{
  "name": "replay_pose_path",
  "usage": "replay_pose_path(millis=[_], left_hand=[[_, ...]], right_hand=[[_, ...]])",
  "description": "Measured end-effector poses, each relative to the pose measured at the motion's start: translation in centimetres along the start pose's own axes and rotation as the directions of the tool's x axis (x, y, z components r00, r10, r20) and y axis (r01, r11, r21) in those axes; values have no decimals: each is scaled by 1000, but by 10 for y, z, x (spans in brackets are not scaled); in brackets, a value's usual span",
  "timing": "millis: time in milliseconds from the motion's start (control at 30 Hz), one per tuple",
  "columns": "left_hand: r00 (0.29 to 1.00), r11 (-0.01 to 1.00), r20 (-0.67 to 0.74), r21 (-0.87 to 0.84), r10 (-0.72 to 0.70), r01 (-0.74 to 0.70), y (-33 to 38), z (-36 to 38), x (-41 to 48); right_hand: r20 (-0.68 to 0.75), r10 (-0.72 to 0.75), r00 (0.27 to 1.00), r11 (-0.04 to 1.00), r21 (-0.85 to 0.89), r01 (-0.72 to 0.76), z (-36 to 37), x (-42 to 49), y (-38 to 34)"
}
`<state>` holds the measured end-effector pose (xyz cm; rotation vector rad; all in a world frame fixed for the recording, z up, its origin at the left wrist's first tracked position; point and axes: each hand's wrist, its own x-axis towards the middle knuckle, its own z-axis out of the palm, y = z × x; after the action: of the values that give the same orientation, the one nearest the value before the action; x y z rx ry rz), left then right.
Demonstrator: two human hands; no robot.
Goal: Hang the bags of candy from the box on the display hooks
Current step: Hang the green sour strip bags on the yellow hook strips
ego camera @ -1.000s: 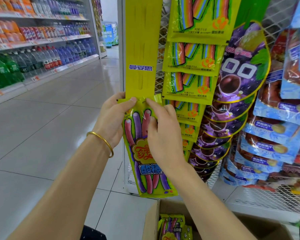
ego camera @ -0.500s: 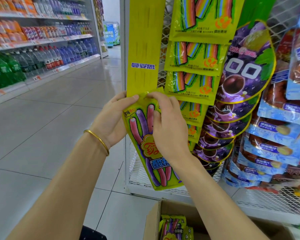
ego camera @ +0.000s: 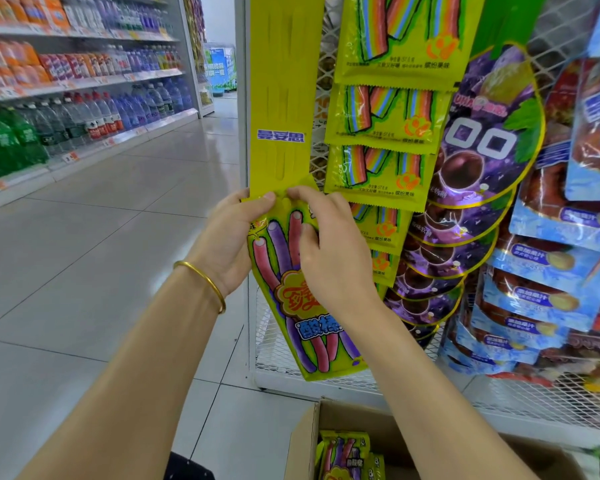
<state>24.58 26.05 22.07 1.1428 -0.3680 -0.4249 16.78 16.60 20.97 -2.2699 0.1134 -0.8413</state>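
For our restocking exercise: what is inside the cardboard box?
More yellow-green candy bags lie in the cardboard box. The right forearm covers part of it, so their number is hidden.

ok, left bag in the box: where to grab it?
Pinch the bag by its top seal, from above. It seems to stand on end with the flat seal uppermost, and the box walls close off the sides.

Both bare forearms reached up and forward, converging. The left grip [ego camera: 231, 237] pinched the top edge of the candy bag [ego camera: 309, 341] between thumb and fingers; the right grip [ego camera: 329, 251] pinched that edge beside it, thumb on the front.
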Motion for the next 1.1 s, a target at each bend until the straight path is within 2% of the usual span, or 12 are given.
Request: replay_pose_path(millis=[133,433,667,900,1100], left_hand=[[1000,999,-10,-21,-24,24,0,-1,1],[997,998,-68,38,43,-41,-3,-7,3],[994,971,-33,218,108,-98,-6,-21,4],[977,920,-94,363,193,-147,-14,-28,13],[929,855,-178,476,324,-207,-20,-32,18]], right_hand=[[0,27,1000,1000,12,-27,1,-5,4],[-48,63,997,996,60,-60,11,-14,8],[-70,115,991,988,114,-106,28,-26,19],[-62,90,994,996,32,-88,38,-24,26],[71,66,995,998,13,-67,36,-41,37]])
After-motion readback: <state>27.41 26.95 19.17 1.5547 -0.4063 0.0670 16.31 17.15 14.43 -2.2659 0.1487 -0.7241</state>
